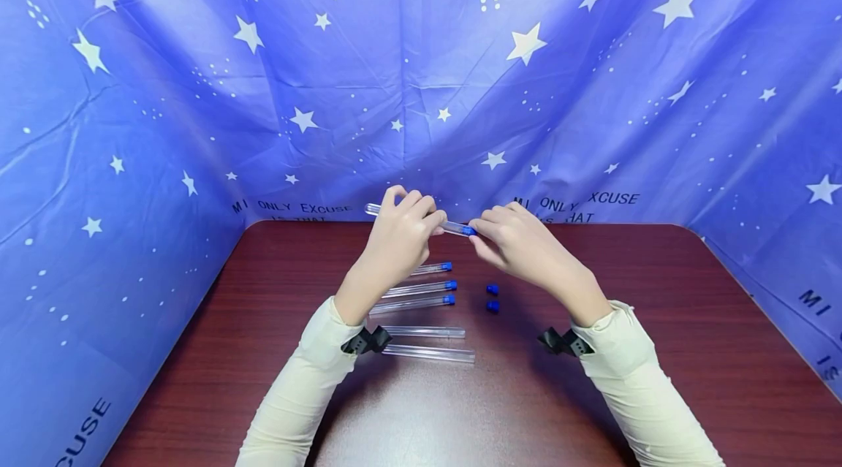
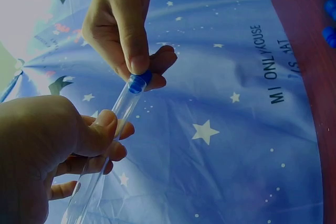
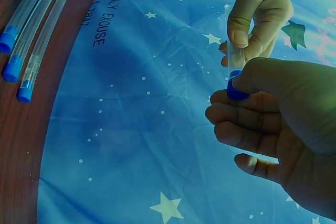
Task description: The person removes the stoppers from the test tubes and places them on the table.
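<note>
Above the far edge of the table, my left hand [image 1: 403,233] grips a clear plastic test tube [image 2: 125,100] between thumb and fingers. A blue cap [image 2: 139,82] sits at the tube's right end, its ribbed plug showing through the clear wall. My right hand [image 1: 529,246] pinches this cap between thumb and index finger, as the right wrist view also shows. The tube slants down slightly to the right in the head view, and my left fingers hide its middle.
Three blue-capped tubes [image 1: 421,289] lie side by side on the dark red table [image 1: 658,350]. Nearer me lie two uncapped tubes [image 1: 430,354]. Two loose blue caps [image 1: 492,305] stand to their right. A blue star-patterned curtain [image 1: 408,72] surrounds the table's back and sides.
</note>
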Demonstrator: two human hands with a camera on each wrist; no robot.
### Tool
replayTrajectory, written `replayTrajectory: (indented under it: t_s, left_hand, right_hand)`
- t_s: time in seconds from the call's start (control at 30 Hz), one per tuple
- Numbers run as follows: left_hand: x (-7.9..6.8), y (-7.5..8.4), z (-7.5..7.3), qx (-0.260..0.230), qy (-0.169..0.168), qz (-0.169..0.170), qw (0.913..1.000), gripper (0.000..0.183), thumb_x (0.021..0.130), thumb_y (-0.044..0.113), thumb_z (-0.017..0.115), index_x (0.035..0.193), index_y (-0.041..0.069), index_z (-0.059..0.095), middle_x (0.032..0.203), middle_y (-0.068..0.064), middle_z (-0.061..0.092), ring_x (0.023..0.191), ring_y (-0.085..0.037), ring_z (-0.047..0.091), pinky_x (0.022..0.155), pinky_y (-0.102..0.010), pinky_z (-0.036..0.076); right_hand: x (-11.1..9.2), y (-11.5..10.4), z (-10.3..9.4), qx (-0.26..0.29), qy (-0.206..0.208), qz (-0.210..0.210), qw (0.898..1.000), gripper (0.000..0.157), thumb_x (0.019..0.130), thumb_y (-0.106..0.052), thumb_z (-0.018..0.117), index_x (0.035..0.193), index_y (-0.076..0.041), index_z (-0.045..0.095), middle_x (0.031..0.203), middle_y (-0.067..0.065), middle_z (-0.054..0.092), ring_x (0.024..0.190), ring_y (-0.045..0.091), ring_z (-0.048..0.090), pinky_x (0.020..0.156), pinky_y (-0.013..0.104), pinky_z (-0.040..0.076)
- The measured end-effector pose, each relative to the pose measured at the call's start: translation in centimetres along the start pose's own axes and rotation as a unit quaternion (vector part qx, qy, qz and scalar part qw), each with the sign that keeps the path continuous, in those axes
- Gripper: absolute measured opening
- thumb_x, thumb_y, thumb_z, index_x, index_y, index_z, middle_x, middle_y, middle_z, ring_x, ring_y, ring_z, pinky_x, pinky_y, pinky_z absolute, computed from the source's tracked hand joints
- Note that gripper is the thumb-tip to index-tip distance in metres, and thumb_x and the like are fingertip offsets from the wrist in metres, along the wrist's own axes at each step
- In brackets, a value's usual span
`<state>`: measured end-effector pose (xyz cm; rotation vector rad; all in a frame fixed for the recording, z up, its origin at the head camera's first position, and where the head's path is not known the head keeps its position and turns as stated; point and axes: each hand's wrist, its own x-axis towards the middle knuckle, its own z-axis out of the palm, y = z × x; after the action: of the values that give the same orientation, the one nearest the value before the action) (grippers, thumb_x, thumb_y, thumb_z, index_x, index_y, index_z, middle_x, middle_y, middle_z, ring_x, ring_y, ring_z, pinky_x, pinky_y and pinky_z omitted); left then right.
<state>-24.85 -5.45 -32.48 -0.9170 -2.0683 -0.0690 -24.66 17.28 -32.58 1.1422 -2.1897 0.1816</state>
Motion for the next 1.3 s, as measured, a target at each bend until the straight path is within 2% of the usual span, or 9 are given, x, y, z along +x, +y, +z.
replayTrajectory:
  t_s: [0.37, 0.7, 1.3]
  left_hand:
    - [-0.19, 0.08, -0.22, 0.008, -0.020, -0.004, 0.9998, 0.013, 0.094, 0.008, 0.066, 0.087, 0.014, 0.075, 0.081, 0.000, 0.064, 0.082, -0.021, 0.060, 0.093, -0.043, 0.046]
    - [-0.47, -0.08, -0.41, -0.003, -0.044, -0.016, 0.9989, 0.017, 0.098, 0.014, 0.063, 0.087, 0.016, 0.076, 0.081, 0.000, 0.066, 0.082, -0.020, 0.061, 0.095, -0.042, 0.045]
    - [-0.58, -0.07, -0.61, -0.021, -0.086, -0.030, 0.9956, 0.020, 0.098, 0.015, 0.061, 0.086, 0.016, 0.076, 0.079, 0.002, 0.068, 0.079, -0.020, 0.061, 0.093, -0.040, 0.044]
  right_hand:
    - [-0.05, -0.10, 0.27, -0.023, 0.017, -0.022, 0.999, 0.010, 0.086, -0.010, 0.068, 0.090, -0.001, 0.069, 0.073, 0.006, 0.059, 0.066, 0.024, 0.055, 0.068, 0.038, 0.044]
    - [0.03, -0.29, 0.42, -0.031, 0.024, -0.034, 0.999, 0.011, 0.085, -0.011, 0.070, 0.091, -0.001, 0.069, 0.075, 0.007, 0.061, 0.069, 0.026, 0.057, 0.070, 0.040, 0.046]
    - [-0.10, -0.58, 0.88, -0.045, 0.033, -0.053, 0.997, 0.014, 0.084, -0.013, 0.073, 0.090, -0.002, 0.070, 0.077, 0.007, 0.063, 0.071, 0.026, 0.060, 0.073, 0.040, 0.047]
